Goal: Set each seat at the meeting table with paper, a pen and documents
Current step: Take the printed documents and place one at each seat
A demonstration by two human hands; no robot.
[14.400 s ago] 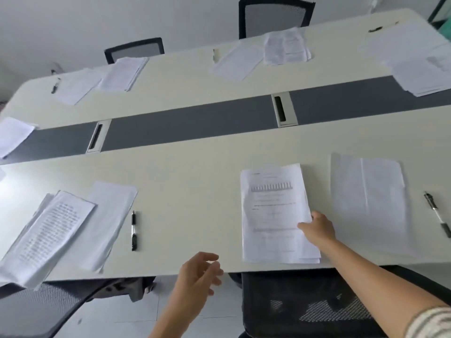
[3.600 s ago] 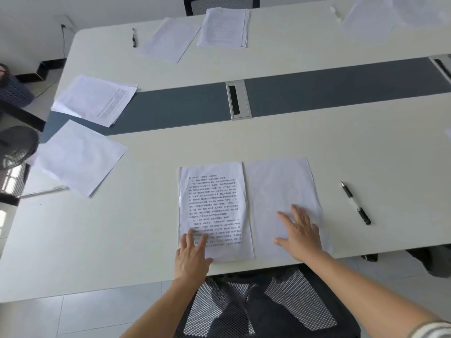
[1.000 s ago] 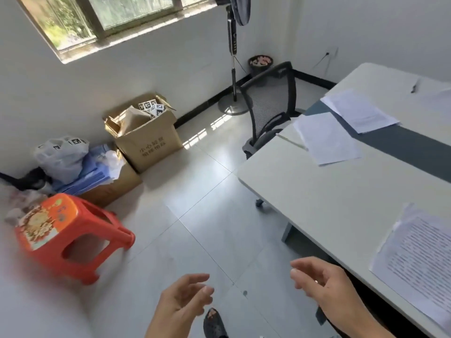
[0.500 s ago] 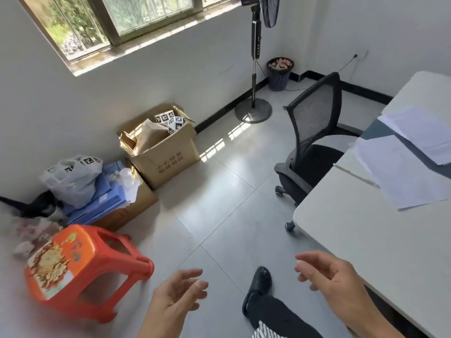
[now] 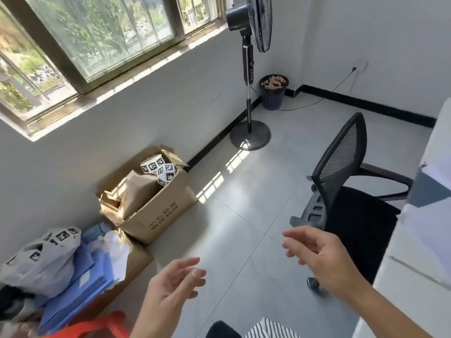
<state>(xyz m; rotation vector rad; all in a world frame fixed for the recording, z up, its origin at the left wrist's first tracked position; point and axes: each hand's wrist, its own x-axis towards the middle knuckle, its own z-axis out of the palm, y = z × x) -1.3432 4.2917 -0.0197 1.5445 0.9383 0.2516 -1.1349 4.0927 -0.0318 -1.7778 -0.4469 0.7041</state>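
Only the end of the white meeting table (image 5: 412, 284) shows, along the right edge of the head view. White paper sheets (image 5: 432, 225) lie on that end, partly cut off by the frame. No pen is in sight. My left hand (image 5: 173, 286) floats over the floor at lower centre, palm up, fingers loosely apart, holding nothing. My right hand (image 5: 319, 257) is raised to its right, fingers curled and apart, also holding nothing, a short way from the table's edge. A black mesh chair (image 5: 346, 191) stands at the table's end, just beyond my right hand.
A standing fan (image 5: 249, 98) and a dark waste basket (image 5: 273, 92) are by the far wall. An open cardboard box (image 5: 148, 196) sits under the window, with a white bag (image 5: 41, 259), blue folders (image 5: 80, 281) and an orange stool (image 5: 90, 328) at lower left.
The view has swung further left, away from the table, so most of the table top has left the frame. Both hands stay raised and hold nothing.
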